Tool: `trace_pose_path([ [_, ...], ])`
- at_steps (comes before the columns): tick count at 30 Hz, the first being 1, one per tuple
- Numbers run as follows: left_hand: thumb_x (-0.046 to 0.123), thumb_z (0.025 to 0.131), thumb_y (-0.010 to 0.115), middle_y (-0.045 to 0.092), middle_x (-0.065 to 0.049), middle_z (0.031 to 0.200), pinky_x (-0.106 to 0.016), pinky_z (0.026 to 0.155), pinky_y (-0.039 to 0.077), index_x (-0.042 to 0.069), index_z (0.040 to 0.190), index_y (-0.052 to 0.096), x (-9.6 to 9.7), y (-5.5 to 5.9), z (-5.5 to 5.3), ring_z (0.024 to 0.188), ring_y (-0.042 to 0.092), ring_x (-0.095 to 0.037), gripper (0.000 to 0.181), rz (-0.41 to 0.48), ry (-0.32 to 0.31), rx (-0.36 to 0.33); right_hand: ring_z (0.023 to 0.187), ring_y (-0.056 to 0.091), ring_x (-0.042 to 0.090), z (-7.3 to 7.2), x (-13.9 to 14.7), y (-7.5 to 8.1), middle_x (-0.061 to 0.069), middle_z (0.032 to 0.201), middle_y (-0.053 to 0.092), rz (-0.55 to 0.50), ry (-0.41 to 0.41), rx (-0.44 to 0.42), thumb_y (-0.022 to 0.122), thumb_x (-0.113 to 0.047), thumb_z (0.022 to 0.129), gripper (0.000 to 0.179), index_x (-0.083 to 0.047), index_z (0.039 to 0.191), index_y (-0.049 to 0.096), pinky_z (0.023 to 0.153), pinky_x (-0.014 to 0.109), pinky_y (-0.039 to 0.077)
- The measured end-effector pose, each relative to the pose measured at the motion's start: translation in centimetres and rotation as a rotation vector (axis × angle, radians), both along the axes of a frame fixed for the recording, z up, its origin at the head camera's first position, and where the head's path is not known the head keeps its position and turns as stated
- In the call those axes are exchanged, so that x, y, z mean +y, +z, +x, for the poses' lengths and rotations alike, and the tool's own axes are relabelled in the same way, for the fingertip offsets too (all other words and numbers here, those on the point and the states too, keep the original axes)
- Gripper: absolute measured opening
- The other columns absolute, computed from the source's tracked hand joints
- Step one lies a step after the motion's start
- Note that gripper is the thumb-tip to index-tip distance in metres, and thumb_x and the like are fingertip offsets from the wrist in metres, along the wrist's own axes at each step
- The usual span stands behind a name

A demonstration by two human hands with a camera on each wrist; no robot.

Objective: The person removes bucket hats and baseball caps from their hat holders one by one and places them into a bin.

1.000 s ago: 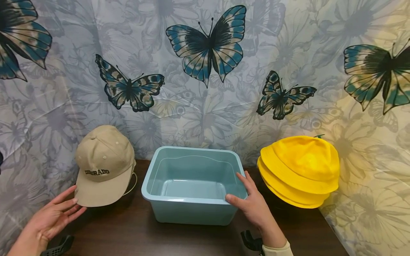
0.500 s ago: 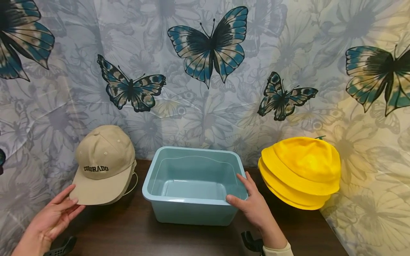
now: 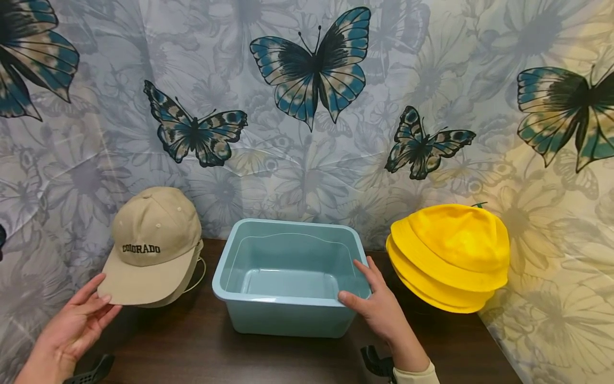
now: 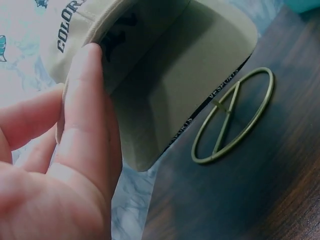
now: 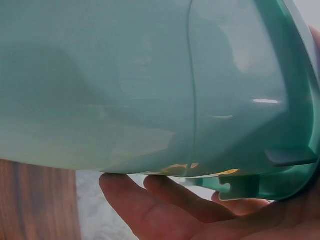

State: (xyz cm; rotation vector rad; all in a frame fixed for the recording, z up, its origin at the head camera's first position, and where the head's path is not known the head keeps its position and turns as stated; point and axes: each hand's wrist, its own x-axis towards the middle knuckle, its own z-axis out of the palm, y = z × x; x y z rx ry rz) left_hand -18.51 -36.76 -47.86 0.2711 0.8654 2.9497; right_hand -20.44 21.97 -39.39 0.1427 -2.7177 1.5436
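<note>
My left hand [image 3: 77, 325] pinches the brim of a beige baseball cap [image 3: 153, 229] lettered COLORADO, thumb on top and fingers beneath. Under it the edge of a second beige brim [image 3: 165, 300] shows; the rest of that cap is hidden. In the left wrist view, the cap's underside [image 4: 180, 70] shows dark lettered tape. At the middle stands a light blue plastic basin [image 3: 288, 320] with nothing inside. My right hand [image 3: 381, 309] holds its front right corner, thumb at the rim. In the right wrist view, fingertips [image 5: 117, 187] touch the outside wall.
Several yellow bucket hats [image 3: 451, 250] are stacked at the right. A gold wire ring [image 4: 232, 117] lies on the dark wooden table [image 3: 182, 352] below the caps. A butterfly-print cloth [image 3: 307, 176] hangs right behind everything.
My left hand has drawn the upper cap's brim left and slightly up, so the lower brim shows more. The right hand and basin have stayed in place.
</note>
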Motion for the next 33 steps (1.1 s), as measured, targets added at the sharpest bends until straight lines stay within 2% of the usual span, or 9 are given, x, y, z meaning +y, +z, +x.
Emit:
trace_pose_path([
  [8,-0.017,0.1,0.035,0.065,-0.007,0.11,-0.043,0.079,0.056,0.014,0.122,0.072,0.2,0.5,0.1,0.095,0.068,-0.029,0.053,-0.03,0.035,-0.016,0.146,0.01,0.045,0.0,0.0,0.0,0.003,0.166,0.0,-0.002,-0.008,0.002,0.076,-0.047,0.086,0.086,-0.018,0.156,0.035,0.105,0.07,0.024],
  [13,-0.018,0.101,0.033,0.064,-0.006,0.111,-0.042,0.079,0.057,0.013,0.123,0.072,0.4,1.0,0.3,0.095,0.068,-0.029,0.054,0.001,0.047,-0.009,0.147,0.01,0.044,0.0,-0.1,0.0,0.003,0.166,0.001,0.002,-0.012,-0.001,0.076,-0.049,0.085,0.087,-0.019,0.156,0.035,0.105,0.07,0.024],
  [18,-0.018,0.101,0.03,0.064,-0.006,0.115,-0.042,0.08,0.056,0.011,0.126,0.07,0.6,1.8,0.5,0.096,0.067,-0.03,0.055,0.05,0.026,0.031,0.147,0.01,0.044,0.0,-0.1,0.1,0.003,0.166,0.0,0.013,-0.019,-0.002,0.076,-0.05,0.085,0.087,-0.019,0.156,0.035,0.105,0.07,0.024],
  [25,-0.016,0.101,0.031,0.062,-0.012,0.116,-0.041,0.08,0.056,0.008,0.129,0.067,0.9,3.0,0.3,0.097,0.067,-0.032,0.051,0.105,0.019,0.083,0.147,0.011,0.043,-0.1,0.0,0.0,0.002,0.166,0.0,-0.007,-0.008,0.009,0.076,-0.048,0.085,0.087,-0.018,0.156,0.035,0.105,0.068,0.026],
  [28,-0.014,0.103,0.03,0.061,-0.014,0.115,-0.041,0.081,0.056,0.005,0.127,0.067,0.8,3.6,0.1,0.098,0.067,-0.031,0.048,0.157,-0.007,0.079,0.146,0.011,0.043,-0.1,0.0,0.0,0.002,0.166,0.0,-0.015,-0.003,0.012,0.076,-0.048,0.085,0.087,-0.017,0.156,0.035,0.105,0.067,0.028],
  [33,-0.012,0.103,0.031,0.061,-0.017,0.115,-0.041,0.083,0.055,0.001,0.123,0.067,0.8,5.2,-0.4,0.102,0.064,-0.03,0.043,0.262,-0.036,0.023,0.146,0.012,0.044,-0.1,-0.1,0.0,0.002,0.166,0.0,-0.025,0.004,0.018,0.077,-0.047,0.085,0.087,-0.016,0.156,0.035,0.104,0.067,0.03],
])
